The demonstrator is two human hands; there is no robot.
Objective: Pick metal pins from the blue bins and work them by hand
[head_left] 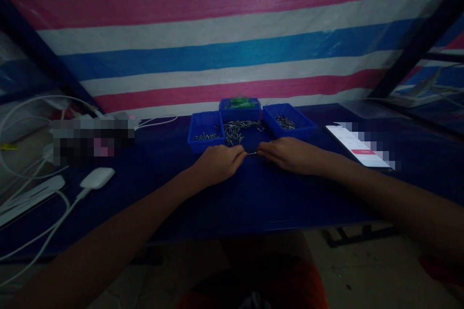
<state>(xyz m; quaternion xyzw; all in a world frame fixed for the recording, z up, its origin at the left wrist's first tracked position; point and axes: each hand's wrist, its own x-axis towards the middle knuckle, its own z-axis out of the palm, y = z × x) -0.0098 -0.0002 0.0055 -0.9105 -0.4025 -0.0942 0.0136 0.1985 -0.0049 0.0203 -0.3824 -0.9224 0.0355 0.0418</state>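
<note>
Between my two hands stretches a small thin metal piece (251,153), one end pinched by each hand. My left hand (222,161) is closed on its left end, fingertips pressed together. My right hand (284,152) is closed on the other end; the fingers hide most of the piece, so its exact kind cannot be made out. Just beyond the hands, a loose pile of thin metal pieces (234,134) lies on the blue table (253,203). A blue bin (197,144) at the left and another blue bin (306,128) at the right hold similar small metal pieces.
Behind the pile stands a third blue bin (239,114) with green pieces (242,102). A phone (357,147) lies at the right. White cables and a white charger (97,178) lie at the left. A striped sheet (232,48) hangs behind the table.
</note>
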